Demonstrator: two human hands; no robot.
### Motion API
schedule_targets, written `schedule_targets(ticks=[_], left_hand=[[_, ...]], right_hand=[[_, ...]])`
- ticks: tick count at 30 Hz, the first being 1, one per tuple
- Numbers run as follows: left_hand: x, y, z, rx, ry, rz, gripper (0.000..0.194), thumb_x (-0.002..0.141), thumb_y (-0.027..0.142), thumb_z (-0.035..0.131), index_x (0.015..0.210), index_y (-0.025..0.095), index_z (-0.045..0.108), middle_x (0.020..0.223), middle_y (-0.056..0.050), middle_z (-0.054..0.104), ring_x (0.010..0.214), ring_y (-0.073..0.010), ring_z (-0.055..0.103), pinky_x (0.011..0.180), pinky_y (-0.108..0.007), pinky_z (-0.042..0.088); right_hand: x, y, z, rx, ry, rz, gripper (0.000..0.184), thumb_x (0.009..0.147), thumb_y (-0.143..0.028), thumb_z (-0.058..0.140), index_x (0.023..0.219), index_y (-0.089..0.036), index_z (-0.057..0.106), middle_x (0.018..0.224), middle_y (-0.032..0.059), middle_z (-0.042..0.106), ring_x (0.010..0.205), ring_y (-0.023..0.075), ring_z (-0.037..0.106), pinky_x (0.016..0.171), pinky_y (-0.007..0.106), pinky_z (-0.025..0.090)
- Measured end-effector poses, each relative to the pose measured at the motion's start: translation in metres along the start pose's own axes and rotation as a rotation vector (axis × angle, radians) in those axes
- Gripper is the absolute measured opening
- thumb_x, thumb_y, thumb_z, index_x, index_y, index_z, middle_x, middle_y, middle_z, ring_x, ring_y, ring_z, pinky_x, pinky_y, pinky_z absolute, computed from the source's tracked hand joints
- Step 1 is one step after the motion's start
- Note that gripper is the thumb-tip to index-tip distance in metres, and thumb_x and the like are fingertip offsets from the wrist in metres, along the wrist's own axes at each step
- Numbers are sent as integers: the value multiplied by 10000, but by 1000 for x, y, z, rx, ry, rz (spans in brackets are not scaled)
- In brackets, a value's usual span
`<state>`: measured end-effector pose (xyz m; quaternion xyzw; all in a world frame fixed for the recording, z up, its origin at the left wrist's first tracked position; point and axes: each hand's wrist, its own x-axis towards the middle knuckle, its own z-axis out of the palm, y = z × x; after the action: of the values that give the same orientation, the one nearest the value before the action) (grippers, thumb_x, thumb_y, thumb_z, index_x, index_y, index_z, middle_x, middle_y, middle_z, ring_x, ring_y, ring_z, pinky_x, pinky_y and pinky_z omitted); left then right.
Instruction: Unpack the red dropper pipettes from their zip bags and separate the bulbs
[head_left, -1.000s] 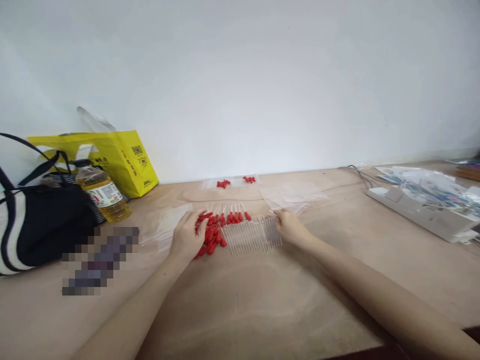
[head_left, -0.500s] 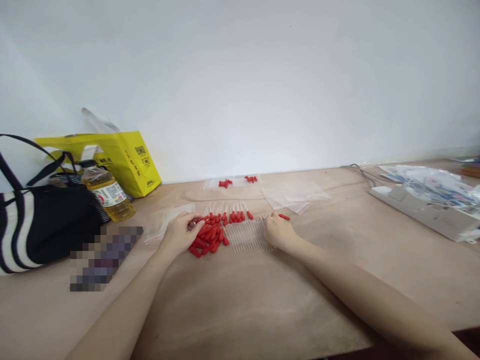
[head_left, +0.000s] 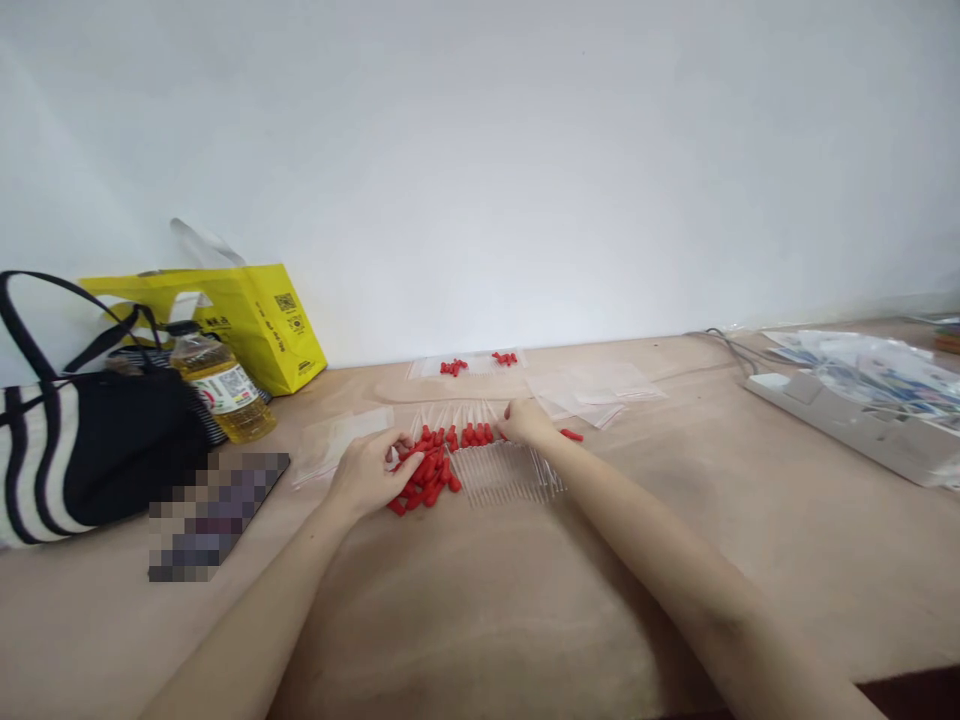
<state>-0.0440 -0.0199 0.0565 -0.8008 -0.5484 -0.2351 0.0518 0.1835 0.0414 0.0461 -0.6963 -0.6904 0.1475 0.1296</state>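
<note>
My left hand (head_left: pixel 373 472) is at a pile of red rubber bulbs (head_left: pixel 431 482), its fingers bent. Thumb and forefinger seem closed on one red bulb, partly hidden by the fingers. My right hand (head_left: pixel 528 422) is closed in a pinch at the right end of a row of clear droppers (head_left: pixel 450 412) fitted with red bulbs. Its fingertips hide what they hold. Below that hand lies a row of bare clear tubes (head_left: pixel 506 475) side by side. A single red bulb (head_left: pixel 571 435) lies to the right, beyond my right wrist.
Clear plastic bags (head_left: pixel 592 388) lie behind, another (head_left: pixel 337 440) at left. A bag with red bulbs (head_left: pixel 454 368) rests near the wall. A phone (head_left: pixel 225 515), oil bottle (head_left: pixel 232 395), black bag (head_left: pixel 135 450) and yellow bag (head_left: pixel 289 330) stand left; a white power strip (head_left: pixel 840 420) right.
My right hand has moved left and away from me, from the right end of the bare tubes to the dropper row. My left hand has shifted slightly over the bulbs.
</note>
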Motion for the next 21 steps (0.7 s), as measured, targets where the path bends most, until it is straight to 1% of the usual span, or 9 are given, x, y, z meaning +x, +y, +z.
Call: schedule_targets(ticks=[3, 7, 10, 12, 13, 15, 17, 19, 21], left_hand=[[-1, 3, 0, 19, -6, -11, 220, 721, 405, 483, 746, 203, 566, 679, 21, 628, 584, -133, 528, 576, -235, 384], [0, -1, 0, 17, 60, -55, 248, 761, 413, 440, 712, 205, 567, 650, 20, 624, 598, -135, 544, 570, -228, 374], [1, -7, 1, 20, 111, -94, 239, 773, 390, 434, 718, 201, 569, 648, 15, 626, 587, -136, 545, 562, -231, 373], [1, -7, 1, 33, 177, -98, 217, 774, 365, 446, 735, 198, 578, 663, 10, 632, 594, -142, 546, 573, -240, 377], [1, -5, 1, 44, 226, -83, 205, 775, 348, 451, 744, 196, 584, 678, 4, 636, 610, -147, 550, 589, -246, 381], [-1, 6, 3, 68, 339, -17, 193, 780, 318, 459, 744, 189, 599, 704, -12, 645, 656, -160, 557, 635, -265, 387], [-5, 24, 8, 74, 410, 94, 192, 786, 299, 469, 732, 187, 616, 718, -24, 653, 703, -173, 558, 683, -287, 384], [-10, 45, 18, 50, 382, 235, 173, 785, 293, 493, 758, 198, 635, 734, -19, 663, 730, -176, 555, 717, -304, 375], [-15, 66, 30, 7, 348, 348, 195, 784, 303, 508, 894, 200, 632, 816, -24, 669, 772, -180, 548, 731, -315, 370]], right_hand=[[6, -7, 6, 50, -13, 55, 199, 645, -240, 609, 804, -130, 658, 828, 142, 659, 789, 218, 610, 640, 268, 437], [12, -6, 5, 147, -10, 76, 198, 614, -211, 627, 789, -121, 649, 826, 158, 655, 783, 240, 610, 641, 293, 438], [12, 3, -2, 264, 41, 13, 147, 671, -173, 552, 789, -130, 629, 858, 137, 652, 826, 217, 601, 674, 272, 432], [5, 13, -9, 360, 81, -55, 157, 715, -155, 485, 816, -144, 605, 887, 102, 647, 833, 176, 594, 684, 240, 428], [0, 19, -12, 409, 90, -88, 162, 732, -158, 461, 828, -151, 591, 871, 81, 648, 803, 153, 596, 670, 224, 430], [-15, 30, -15, 506, 87, -135, 155, 755, -188, 433, 839, -157, 559, 784, 44, 648, 690, 118, 594, 613, 206, 437], [-33, 42, -14, 644, 62, -179, 116, 748, -198, 439, 812, -163, 528, 692, 8, 631, 581, 92, 570, 568, 200, 438], [-51, 51, -8, 986, -20, -264, 49, 680, -187, 525, 719, -161, 509, 600, -16, 600, 512, 81, 534, 541, 205, 428], [-67, 56, 0, 1202, -91, -294, 134, 608, -193, 620, 661, -162, 501, 552, -33, 583, 475, 72, 507, 505, 200, 402]])
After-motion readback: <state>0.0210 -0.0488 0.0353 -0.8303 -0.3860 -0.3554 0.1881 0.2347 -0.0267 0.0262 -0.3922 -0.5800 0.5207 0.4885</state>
